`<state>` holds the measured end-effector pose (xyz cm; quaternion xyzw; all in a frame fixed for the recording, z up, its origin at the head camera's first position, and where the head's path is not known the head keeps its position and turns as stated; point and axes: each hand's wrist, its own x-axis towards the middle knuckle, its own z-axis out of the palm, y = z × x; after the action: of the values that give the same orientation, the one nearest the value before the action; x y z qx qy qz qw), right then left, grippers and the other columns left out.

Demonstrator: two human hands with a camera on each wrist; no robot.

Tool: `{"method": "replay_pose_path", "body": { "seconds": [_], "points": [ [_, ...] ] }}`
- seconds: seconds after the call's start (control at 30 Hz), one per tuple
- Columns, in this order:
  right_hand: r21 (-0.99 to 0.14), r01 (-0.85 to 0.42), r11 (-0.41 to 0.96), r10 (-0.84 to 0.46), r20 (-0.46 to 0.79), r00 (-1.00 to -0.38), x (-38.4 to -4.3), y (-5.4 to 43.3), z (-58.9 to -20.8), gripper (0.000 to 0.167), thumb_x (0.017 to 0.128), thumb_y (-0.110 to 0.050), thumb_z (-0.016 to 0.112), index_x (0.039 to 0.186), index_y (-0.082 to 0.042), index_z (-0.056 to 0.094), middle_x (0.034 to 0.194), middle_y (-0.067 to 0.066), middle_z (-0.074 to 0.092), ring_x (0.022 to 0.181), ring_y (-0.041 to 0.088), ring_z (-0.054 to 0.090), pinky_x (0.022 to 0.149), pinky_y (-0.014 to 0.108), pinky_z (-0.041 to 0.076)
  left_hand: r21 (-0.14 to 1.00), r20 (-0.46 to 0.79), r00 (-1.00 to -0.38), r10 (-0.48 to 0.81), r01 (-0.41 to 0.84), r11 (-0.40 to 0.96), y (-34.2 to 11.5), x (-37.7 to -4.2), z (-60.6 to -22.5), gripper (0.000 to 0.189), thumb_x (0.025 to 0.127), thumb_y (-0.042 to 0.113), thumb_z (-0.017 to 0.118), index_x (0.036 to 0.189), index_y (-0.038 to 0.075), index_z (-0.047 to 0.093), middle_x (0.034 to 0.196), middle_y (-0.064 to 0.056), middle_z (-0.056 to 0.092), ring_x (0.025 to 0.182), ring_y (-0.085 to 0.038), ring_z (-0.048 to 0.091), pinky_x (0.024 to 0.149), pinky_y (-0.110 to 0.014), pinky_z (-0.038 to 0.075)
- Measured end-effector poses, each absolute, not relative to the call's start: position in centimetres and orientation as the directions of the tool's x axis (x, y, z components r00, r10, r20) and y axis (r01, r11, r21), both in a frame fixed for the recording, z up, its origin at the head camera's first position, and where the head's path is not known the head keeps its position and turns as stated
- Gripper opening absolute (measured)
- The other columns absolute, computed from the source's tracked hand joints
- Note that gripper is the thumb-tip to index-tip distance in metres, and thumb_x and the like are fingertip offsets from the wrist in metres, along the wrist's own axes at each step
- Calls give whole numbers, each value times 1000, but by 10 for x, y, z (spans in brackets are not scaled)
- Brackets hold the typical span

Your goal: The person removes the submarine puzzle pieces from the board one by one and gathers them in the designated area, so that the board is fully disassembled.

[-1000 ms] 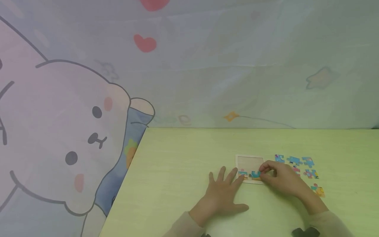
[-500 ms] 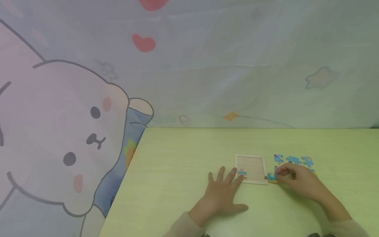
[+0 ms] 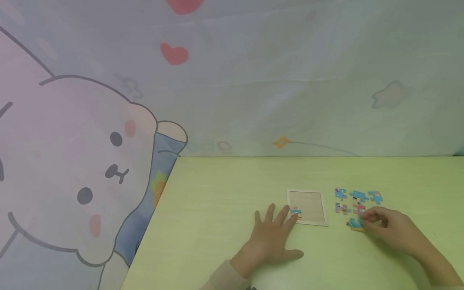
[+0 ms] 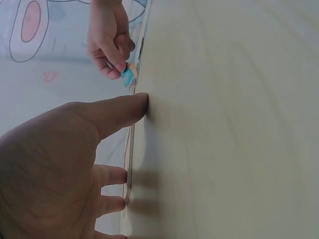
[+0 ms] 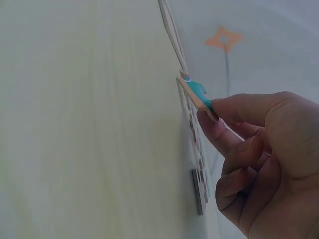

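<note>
My right hand [image 3: 395, 231] pinches a blue-and-orange jigsaw piece [image 3: 356, 224] between thumb and forefinger, right of the wooden puzzle frame [image 3: 325, 209]. In the right wrist view this piece [image 5: 198, 93] is tilted above the tabletop, its wooden edge visible. The other fingers curl inward. My left hand [image 3: 270, 240] lies with its fingers spread at the frame's lower left corner. One fingertip touches or nearly touches a blue-and-orange corner piece [image 3: 295, 212] inside the frame. In the left wrist view the left thumb [image 4: 124, 110] points toward the tabletop.
Several loose jigsaw pieces lie right of the frame, among them a blue one [image 3: 375, 197] and a pink one [image 3: 341, 208]. My right hand hides part of this group. Behind the pale yellow table [image 3: 224, 189] hangs a cloth [image 3: 253, 100] with cartoon prints.
My right hand has lifted the blue-and-orange jigsaw piece out of the frame's lower right and carried it rightward, near the loose pieces. The left hand has stayed in place.
</note>
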<state>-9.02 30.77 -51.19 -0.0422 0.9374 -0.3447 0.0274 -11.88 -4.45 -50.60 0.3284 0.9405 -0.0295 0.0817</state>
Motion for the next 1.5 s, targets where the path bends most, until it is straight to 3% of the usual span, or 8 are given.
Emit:
{"method": "replay_pose_path", "body": {
  "seconds": [0.2, 0.43, 0.9, 1.07, 1.27, 1.5],
  "points": [
    [-651, -47, 757, -100, -44, -994, -84, 315, -513, 20, 100, -30, 72, 112, -14, 73, 102, 0, 72, 75, 6, 63, 65, 28, 48, -11, -172, -770, 615, 625, 780, -45, -118, -504, 91, 90, 83, 46, 165, 35, 26, 172, 4, 18, 154, -38, 23, 107, -73, 34],
    [-626, -69, 776, -104, -20, -994, -82, 317, -512, 14, 100, -27, 73, 109, -16, 74, 99, -3, 71, 72, 6, 56, 63, 28, 44, -17, -179, -769, 614, 626, 779, -45, -118, -506, 92, 90, 84, 44, 166, 35, 24, 173, 4, 16, 155, -38, 22, 107, -73, 34],
    [-612, -57, 789, -95, -30, -995, -85, 319, -514, 19, 99, -32, 73, 109, -17, 75, 101, -3, 72, 79, 3, 62, 69, 29, 49, -15, -175, -768, 616, 628, 778, -44, -118, -506, 92, 90, 84, 44, 166, 35, 25, 173, 3, 16, 155, -38, 22, 107, -73, 34],
    [-612, -67, 788, -105, -26, -994, -88, 315, -512, 21, 100, -31, 72, 112, -14, 75, 98, -5, 71, 72, 4, 59, 64, 28, 46, -16, -175, -771, 613, 625, 781, -45, -118, -506, 92, 90, 84, 45, 166, 35, 25, 173, 4, 17, 154, -38, 23, 107, -72, 34],
    [-622, -107, 776, -125, 15, -992, -94, 304, -508, 17, 98, -27, 74, 109, -14, 75, 97, -4, 71, 60, 7, 46, 53, 28, 39, -7, -174, -768, 616, 627, 779, -46, -118, -508, 93, 90, 84, 44, 166, 35, 23, 173, 4, 16, 155, -38, 22, 107, -73, 33],
    [-652, -177, 737, -181, 62, -982, -106, 286, -507, 13, 99, -23, 74, 108, -14, 75, 97, -6, 71, 60, 6, 47, 53, 27, 42, -2, -159, -761, 629, 637, 771, -46, -119, -509, 91, 91, 84, 43, 166, 36, 23, 174, 3, 12, 155, -40, 21, 107, -74, 33]
  ]
}}
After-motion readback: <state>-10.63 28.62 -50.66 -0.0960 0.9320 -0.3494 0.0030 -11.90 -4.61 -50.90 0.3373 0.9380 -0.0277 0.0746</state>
